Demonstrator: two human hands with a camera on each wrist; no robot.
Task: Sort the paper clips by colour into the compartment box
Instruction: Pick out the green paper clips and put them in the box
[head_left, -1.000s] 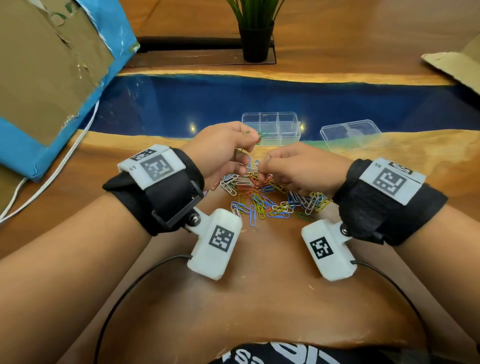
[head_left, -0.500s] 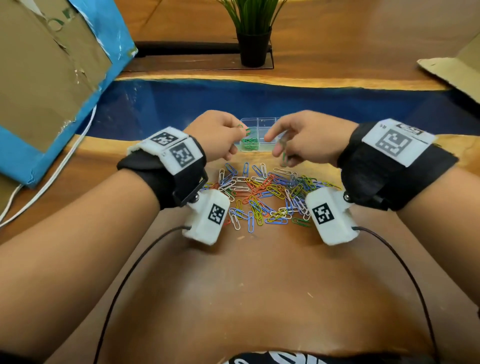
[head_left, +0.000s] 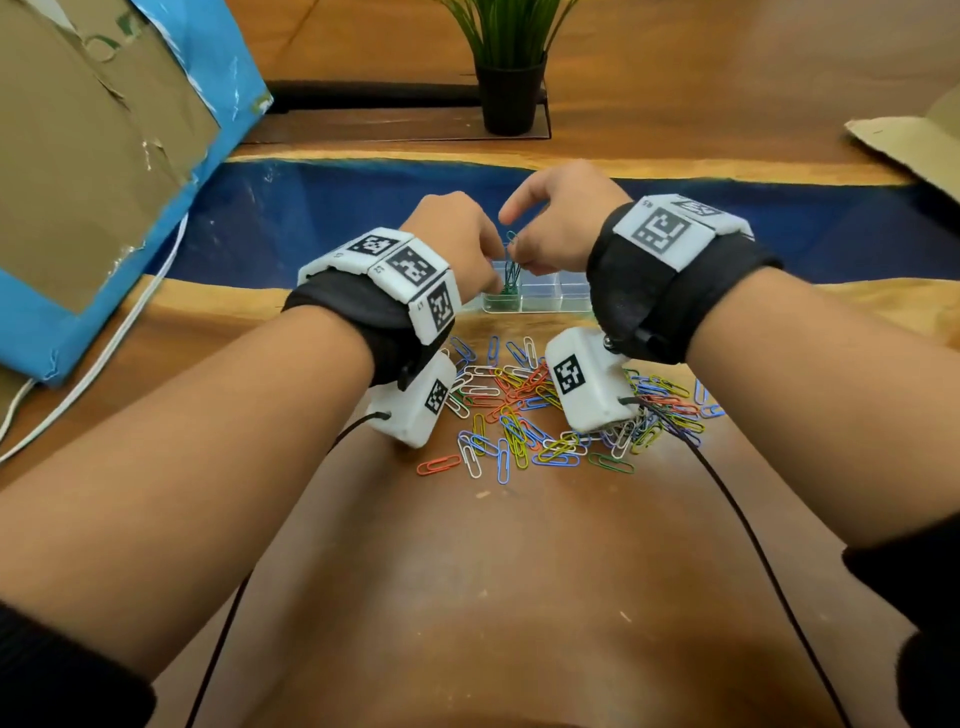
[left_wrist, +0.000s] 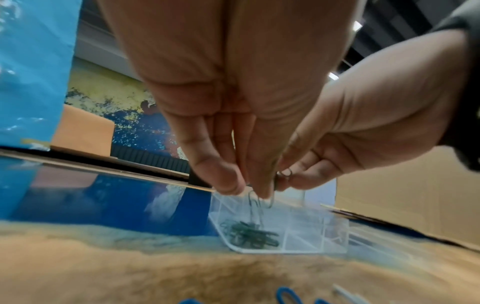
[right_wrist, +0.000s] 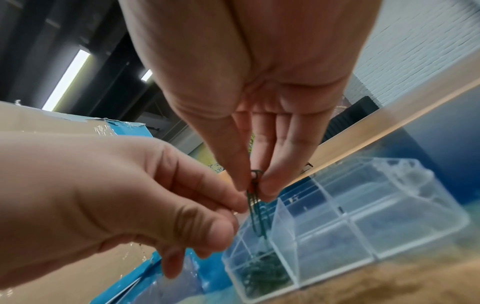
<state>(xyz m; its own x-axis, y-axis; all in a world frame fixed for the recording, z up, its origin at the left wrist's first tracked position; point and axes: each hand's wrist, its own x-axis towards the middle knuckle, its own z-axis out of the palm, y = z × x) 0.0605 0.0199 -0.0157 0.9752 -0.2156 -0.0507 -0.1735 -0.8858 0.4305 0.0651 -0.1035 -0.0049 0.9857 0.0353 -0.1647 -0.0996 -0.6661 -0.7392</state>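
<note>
A clear compartment box (head_left: 550, 306) stands beyond a loose pile of coloured paper clips (head_left: 519, 410). Its near-left compartment holds several green clips (left_wrist: 249, 234); the other compartments in view look bare. Both hands meet just above that compartment. My right hand (right_wrist: 253, 185) pinches a small bunch of green clips (right_wrist: 255, 207) between thumb and fingers, and they hang down towards the compartment. My left hand (left_wrist: 249, 191) pinches the same hanging green clips (left_wrist: 253, 205) from the left. In the head view the green clips (head_left: 511, 265) dangle between my left hand (head_left: 493, 270) and my right hand (head_left: 519, 254).
A potted plant (head_left: 506, 98) stands at the back. A cardboard box with blue tape (head_left: 104, 156) leans at the left with a white cable (head_left: 104, 353) beside it. More cardboard (head_left: 914, 140) lies at the far right. Black wrist-camera cables trail over the near table.
Both hands have lifted off the clip pile and moved away from me to the box. They now meet over its near-left compartment with green clips hanging between them.
</note>
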